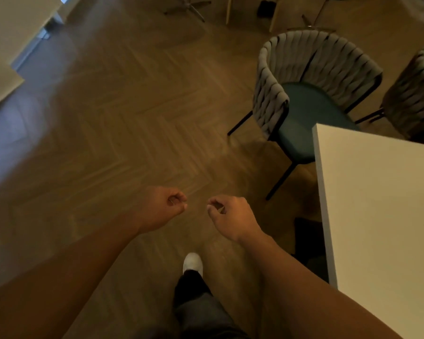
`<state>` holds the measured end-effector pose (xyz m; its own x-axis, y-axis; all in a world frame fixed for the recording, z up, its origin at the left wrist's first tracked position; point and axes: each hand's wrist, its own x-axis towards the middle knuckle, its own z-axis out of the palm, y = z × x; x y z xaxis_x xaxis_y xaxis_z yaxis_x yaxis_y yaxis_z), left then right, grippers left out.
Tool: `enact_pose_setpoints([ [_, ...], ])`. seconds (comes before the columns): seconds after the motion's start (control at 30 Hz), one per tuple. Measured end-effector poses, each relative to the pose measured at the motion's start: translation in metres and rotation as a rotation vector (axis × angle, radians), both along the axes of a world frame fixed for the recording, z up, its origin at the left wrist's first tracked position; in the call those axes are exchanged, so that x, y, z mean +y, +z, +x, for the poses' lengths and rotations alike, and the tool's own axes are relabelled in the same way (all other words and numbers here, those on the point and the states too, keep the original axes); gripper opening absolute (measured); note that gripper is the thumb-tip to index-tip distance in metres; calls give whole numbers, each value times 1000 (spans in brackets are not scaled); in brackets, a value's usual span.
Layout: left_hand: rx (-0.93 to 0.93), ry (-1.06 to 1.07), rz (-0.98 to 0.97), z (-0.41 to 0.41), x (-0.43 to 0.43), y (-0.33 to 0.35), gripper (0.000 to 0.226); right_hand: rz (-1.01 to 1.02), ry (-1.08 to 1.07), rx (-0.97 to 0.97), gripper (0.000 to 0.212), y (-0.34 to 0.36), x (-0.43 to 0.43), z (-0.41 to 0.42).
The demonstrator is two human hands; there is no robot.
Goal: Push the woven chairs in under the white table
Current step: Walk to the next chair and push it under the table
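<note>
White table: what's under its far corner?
The teal seat front of the nearer grey woven chair sits under the white table; a dark shape lies beneath its left edge. The tabletop hides the rest.

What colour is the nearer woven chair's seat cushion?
Teal, on the nearer woven chair's seat cushion, head view.

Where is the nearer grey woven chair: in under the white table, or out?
Mostly out. The grey woven chair shows most of its teal seat; only the front edge passes under the white table.
</note>
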<state>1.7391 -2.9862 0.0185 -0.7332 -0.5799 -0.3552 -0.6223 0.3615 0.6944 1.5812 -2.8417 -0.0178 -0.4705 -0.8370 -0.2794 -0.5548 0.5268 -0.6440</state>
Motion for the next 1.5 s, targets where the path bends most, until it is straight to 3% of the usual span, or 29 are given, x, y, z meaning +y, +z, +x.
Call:
enact_pose_setpoints([
  [0.47,10,-153,-43,-152,-243,5,19,15,-96,41,24,10,-219,-141],
  [0.87,-5,-453,-110,-314,-481,14,26,10,-401,17,20,19,-412,-253],
  [0.97,-5,-504,-79,-358,-517,23,31,-7,-472,18,20,22,-442,-282],
  [1.17,-5,-600,-77,-453,-570,18,17,-1,-619,23,25,15,-486,-353],
  [1.5,-39,-780,-62,-671,-625,4,18,-6,-946,-2,22,-17,-543,-532],
])
